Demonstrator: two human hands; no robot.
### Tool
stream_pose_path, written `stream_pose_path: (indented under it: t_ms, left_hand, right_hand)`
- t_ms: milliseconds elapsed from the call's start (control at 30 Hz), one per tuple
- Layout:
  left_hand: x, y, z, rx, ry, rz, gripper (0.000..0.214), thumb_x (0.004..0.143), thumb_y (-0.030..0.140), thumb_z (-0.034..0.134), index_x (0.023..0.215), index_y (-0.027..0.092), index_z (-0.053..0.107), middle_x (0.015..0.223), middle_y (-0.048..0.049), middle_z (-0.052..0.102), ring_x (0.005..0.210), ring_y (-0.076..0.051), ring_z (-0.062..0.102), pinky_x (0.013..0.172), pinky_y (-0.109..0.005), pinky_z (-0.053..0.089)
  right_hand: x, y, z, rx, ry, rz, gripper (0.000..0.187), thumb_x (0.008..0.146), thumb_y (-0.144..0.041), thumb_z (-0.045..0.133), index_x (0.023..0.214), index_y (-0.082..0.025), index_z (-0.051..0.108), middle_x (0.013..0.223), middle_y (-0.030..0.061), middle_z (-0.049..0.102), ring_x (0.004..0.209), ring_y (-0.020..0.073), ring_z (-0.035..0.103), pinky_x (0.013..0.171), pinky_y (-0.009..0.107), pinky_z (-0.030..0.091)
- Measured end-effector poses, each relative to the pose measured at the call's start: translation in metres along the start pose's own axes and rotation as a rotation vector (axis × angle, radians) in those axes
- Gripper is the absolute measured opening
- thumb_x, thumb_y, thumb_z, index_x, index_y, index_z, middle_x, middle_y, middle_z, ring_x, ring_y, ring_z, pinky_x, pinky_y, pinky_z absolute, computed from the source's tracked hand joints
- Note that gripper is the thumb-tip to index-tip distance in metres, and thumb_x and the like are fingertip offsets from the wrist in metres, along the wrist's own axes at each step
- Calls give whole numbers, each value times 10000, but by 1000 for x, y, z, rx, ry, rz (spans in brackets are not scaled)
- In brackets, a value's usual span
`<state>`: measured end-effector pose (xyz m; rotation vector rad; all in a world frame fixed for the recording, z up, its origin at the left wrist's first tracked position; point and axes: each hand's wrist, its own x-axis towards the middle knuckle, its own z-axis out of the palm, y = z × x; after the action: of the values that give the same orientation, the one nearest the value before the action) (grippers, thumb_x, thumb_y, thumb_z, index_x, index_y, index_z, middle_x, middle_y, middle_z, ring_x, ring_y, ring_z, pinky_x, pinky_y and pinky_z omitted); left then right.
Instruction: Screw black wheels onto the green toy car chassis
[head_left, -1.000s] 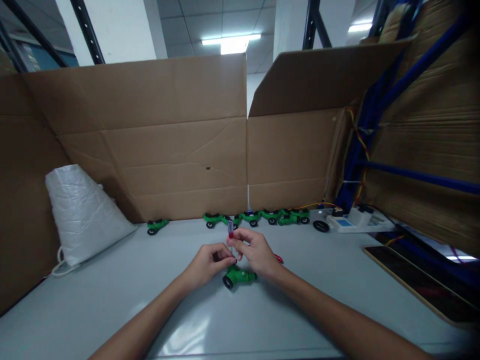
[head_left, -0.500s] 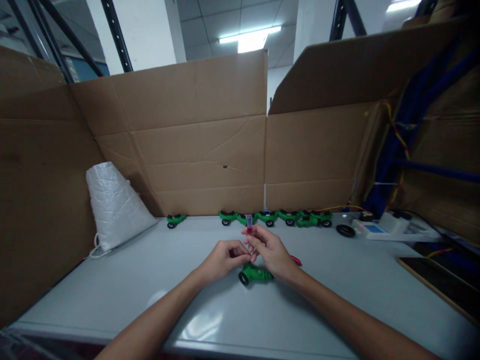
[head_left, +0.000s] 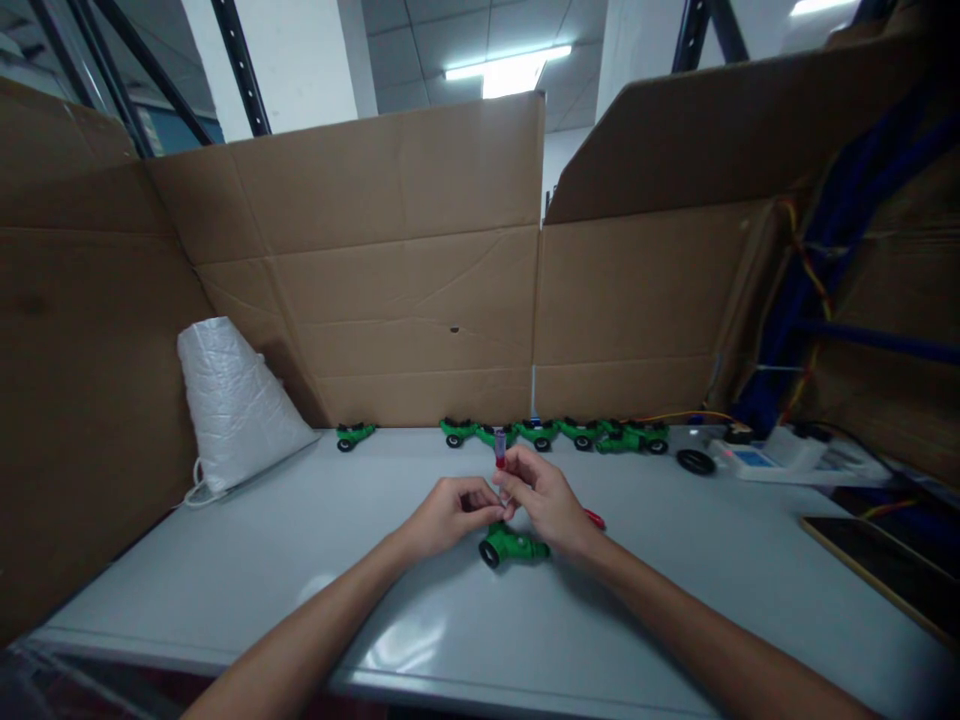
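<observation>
My right hand (head_left: 546, 498) is closed around a small screwdriver (head_left: 500, 450) with a red and clear handle that stands upright above the fingers. My left hand (head_left: 448, 513) pinches something tiny that I cannot make out, right against the screwdriver's tip. Just below both hands a green toy car (head_left: 512, 546) with a black wheel lies on the grey table (head_left: 375, 600). A red item (head_left: 595, 518) peeks out behind my right wrist.
Several green toy cars (head_left: 559, 434) line the table's back edge, one (head_left: 354, 435) apart at the left. A white woven bag (head_left: 231, 404) leans at the left. Cardboard walls (head_left: 390, 290) surround the table. A loose black wheel (head_left: 695, 461), a white device (head_left: 772, 455) and a dark board (head_left: 885, 570) lie at the right.
The view has swung left and slightly down across the frames. Both hands stay together over the green car, barely moving.
</observation>
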<state>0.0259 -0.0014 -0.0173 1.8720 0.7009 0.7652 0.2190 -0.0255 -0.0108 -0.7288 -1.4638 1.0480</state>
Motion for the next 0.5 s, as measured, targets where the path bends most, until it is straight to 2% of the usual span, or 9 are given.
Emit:
stream_pose_path:
  t_ms: [267, 500]
  left_hand:
    - [-2, 3, 3, -56, -1, -10, 494, 851, 573, 796, 957, 90, 785, 891, -102, 755, 781, -174, 644, 750, -267, 485]
    - [-2, -2, 2, -5, 1, 7, 463, 882, 546, 774, 952, 89, 792, 895, -105, 768, 750, -153, 631, 715, -243, 467]
  right_hand:
    - [-1, 0, 1, 72, -49, 92, 402, 928, -608, 676, 926, -208, 630, 813, 0, 608, 611, 142, 595, 510, 268, 525]
    - [-4, 0, 0, -14, -61, 34, 347, 903, -536, 748, 880, -209, 633, 700, -30, 595, 561, 129, 563, 530, 259, 470]
